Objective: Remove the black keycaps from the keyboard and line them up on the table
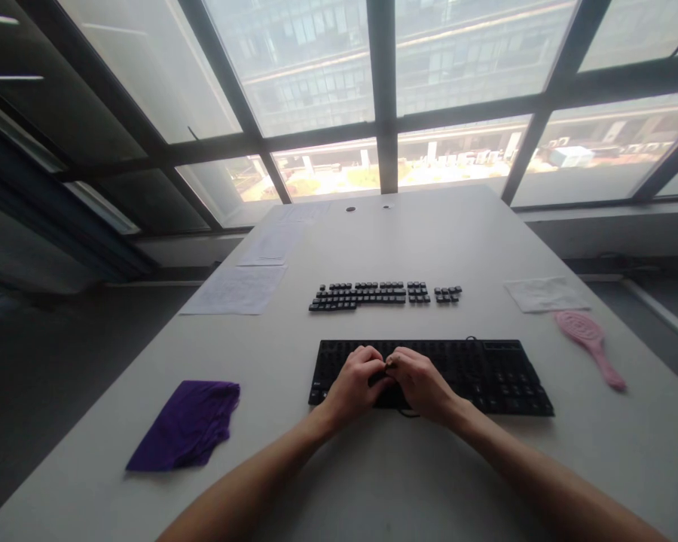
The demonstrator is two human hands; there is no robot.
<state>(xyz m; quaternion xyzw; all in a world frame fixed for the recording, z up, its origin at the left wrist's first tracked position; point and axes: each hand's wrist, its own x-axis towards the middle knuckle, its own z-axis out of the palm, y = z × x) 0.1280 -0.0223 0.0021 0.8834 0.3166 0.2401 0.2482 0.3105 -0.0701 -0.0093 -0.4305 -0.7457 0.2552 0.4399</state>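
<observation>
A black keyboard (468, 376) lies on the white table in front of me, with many of its keycaps off and some still seated at the right end and lower left corner. My left hand (355, 382) rests over its left half, fingers curled. Beside it, my right hand (421, 382) is closed too, and the fingertips of both meet above the keyboard's middle. Whatever they pinch is too small and hidden to make out. Behind the keyboard, loose black keycaps (373, 296) are laid out in rows and groups.
A purple cloth (186, 423) lies folded at the left. Printed sheets (234, 290) run along the left edge. To the right are a white tissue (545, 294) and a pink hairbrush (590, 342). The table (429, 241) reaches back towards tall windows.
</observation>
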